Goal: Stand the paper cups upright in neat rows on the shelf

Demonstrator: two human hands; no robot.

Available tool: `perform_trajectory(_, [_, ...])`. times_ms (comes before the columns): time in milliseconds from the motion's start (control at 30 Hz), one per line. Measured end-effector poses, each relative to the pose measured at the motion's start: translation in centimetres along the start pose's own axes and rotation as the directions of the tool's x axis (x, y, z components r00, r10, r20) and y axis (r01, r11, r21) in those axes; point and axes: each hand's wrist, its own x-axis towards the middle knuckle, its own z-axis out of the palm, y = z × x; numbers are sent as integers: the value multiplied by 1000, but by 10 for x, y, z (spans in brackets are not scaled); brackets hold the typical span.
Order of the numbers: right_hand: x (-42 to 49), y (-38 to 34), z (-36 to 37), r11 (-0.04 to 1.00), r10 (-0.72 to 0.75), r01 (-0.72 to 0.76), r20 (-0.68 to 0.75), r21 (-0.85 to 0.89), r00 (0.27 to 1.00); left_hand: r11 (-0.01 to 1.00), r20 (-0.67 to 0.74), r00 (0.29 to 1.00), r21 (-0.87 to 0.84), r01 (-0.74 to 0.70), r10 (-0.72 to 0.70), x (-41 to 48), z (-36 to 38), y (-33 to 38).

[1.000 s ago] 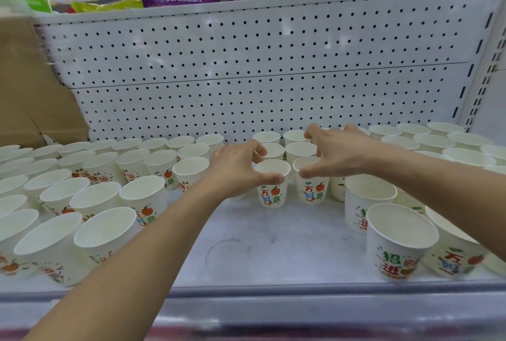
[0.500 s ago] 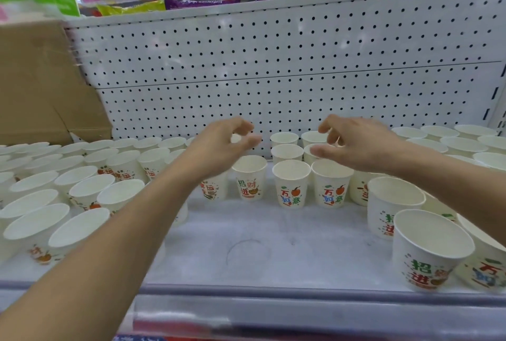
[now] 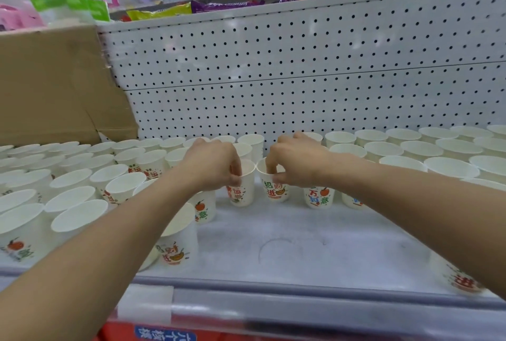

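Both hands work mid-shelf (image 3: 315,245). The left hand (image 3: 213,165) pinches the rim of one upright paper cup (image 3: 242,190), mouth up; the right hand (image 3: 295,165) pinches the rim of a neighbouring cup (image 3: 276,190), also upright, printed 招财进. Another cup (image 3: 319,197) toward the right edge reads 万如意.

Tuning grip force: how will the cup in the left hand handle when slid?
The paper cup looks empty and thin-walled, so probably very light and easily crushed. Tall, with a narrower base, it may tip when pushed high. The left hand pinches its rim.
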Motion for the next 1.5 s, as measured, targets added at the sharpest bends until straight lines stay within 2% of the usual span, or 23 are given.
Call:
perform_trajectory(200, [-46, -3, -19, 988, -115, 117, -28, 97, 993, 996, -107, 992, -63, -66, 59, -37, -6, 15])
perform_trajectory(333, [-102, 12, -36, 973, -156, 159, -33, 166, 987, 953, -140, 981, -252, -167, 135, -64, -2, 40])
perform_trajectory(633, [-157, 39, -42, 997, -22, 27, 80, -69, 997, 850, -217, 952, -438, -292, 215, -60, 7, 99])
perform_trajectory(733, [-163, 40, -43, 996, 22, -15, 85, -85, 996, 836, -231, 953, -469, -284, 194, -57, 10, 111])
perform_trajectory(833, [-164, 38, -43, 992, 124, -121, 96, -31, 988, 809, -253, 955, -524, -267, 151, -57, 14, 116])
perform_trajectory(967, [-160, 39, -44, 942, 236, -264, 149, 207, 960, 687, -127, 991, -716, -122, 43, -59, 12, 109])
perform_trajectory(1100, [-155, 43, -42, 918, 300, -331, 163, 221, 940, 618, -72, 997, -783, -73, 26, -53, 11, 106])
perform_trajectory(1200, [-153, 44, -38, 917, 326, -348, 138, 194, 935, 623, -64, 998, -779, -65, 24, -50, 12, 111])
perform_trajectory(1333, [-155, 48, -38, 890, 360, -378, 117, 256, 926, 665, -60, 998, -744, -58, 19, -47, 13, 117])
perform_trajectory(1500, [-153, 49, -36, 880, 367, -395, 149, 263, 918, 686, -62, 998, -726, -43, -3, -44, 16, 118])
